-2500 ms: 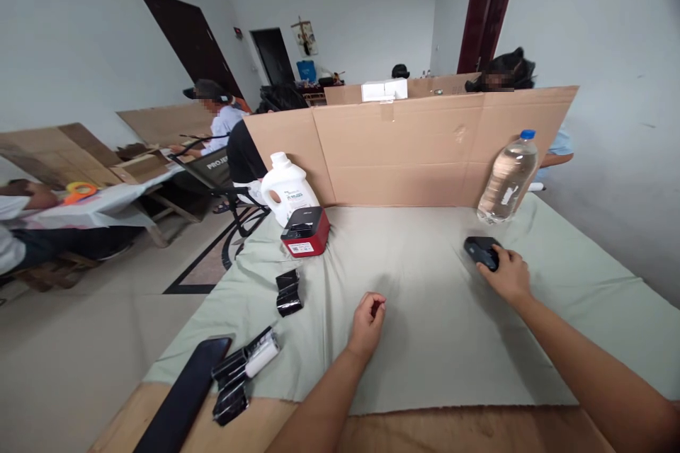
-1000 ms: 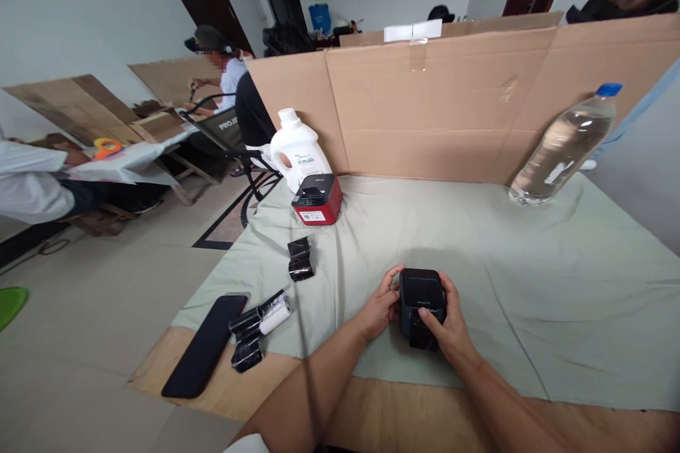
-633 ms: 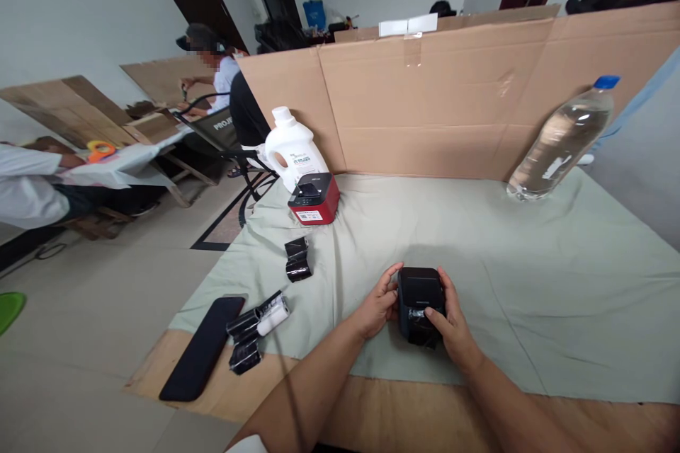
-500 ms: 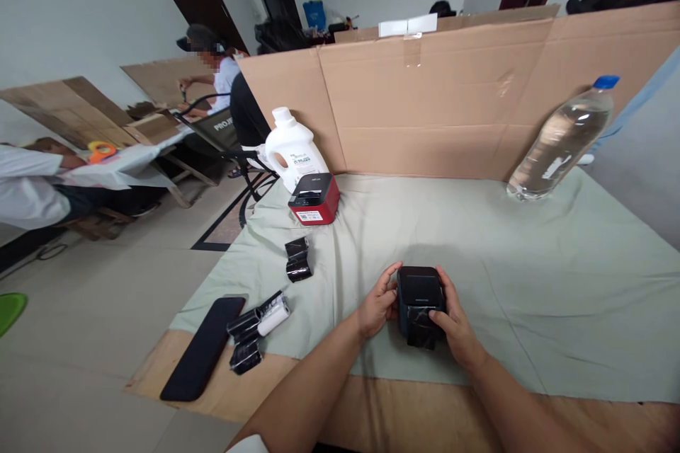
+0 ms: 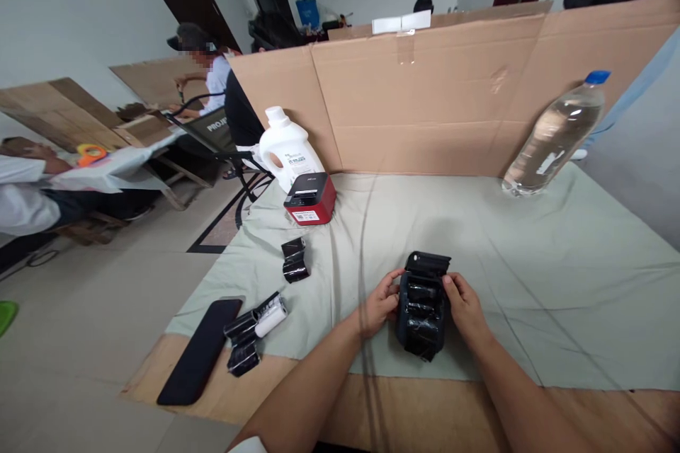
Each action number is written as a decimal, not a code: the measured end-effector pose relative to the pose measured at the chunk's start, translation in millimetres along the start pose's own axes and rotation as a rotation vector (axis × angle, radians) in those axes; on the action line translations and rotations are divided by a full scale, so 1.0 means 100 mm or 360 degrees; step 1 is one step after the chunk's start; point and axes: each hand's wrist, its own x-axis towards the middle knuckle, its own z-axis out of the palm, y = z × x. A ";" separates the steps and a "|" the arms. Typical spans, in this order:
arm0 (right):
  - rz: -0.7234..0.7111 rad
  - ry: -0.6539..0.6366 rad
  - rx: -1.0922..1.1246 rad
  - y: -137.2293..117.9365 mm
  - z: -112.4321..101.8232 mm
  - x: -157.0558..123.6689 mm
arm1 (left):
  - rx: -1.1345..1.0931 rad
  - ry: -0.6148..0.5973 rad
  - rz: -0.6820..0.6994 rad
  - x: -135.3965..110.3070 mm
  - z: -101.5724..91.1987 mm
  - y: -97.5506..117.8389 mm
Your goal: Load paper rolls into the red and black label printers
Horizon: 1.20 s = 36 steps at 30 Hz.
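Note:
A small black label printer [image 5: 422, 301] stands on the pale green cloth [image 5: 531, 262] near the table's front edge, its lid tipped open toward the back. A dark wrapped roll shows inside it. My left hand [image 5: 378, 303] grips its left side with curled fingers. My right hand [image 5: 466, 303] holds its right side, thumb at the opened top.
A red and black printer [image 5: 309, 199] and a white jug [image 5: 285, 153] stand at the back left, a water bottle [image 5: 552, 136] at the back right before a cardboard screen [image 5: 451, 99]. Black wrapped rolls [image 5: 295, 260], more rolls [image 5: 251, 335] and a phone [image 5: 195, 359] lie at left. Other people sit at left.
My right hand fetched the black printer from the far right to the front centre, and both hands took hold of it. Its lid, closed half a second ago, now stands open.

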 end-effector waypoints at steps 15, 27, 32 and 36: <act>-0.0068 -0.0084 -0.0443 0.11 0.03 0.02 | 0.1085 0.0294 0.0443 -0.05 -0.04 0.06; -0.0167 -0.0106 -0.0710 0.11 0.04 0.02 | 0.1639 0.0770 0.0955 -0.18 0.17 0.18; -0.0218 -0.0097 -0.0687 0.12 0.03 0.03 | 0.2275 0.0356 0.0726 -0.11 0.43 0.47; -0.0243 -0.0096 -0.0666 0.13 0.03 0.03 | 0.2762 0.0117 0.0422 0.06 0.58 0.53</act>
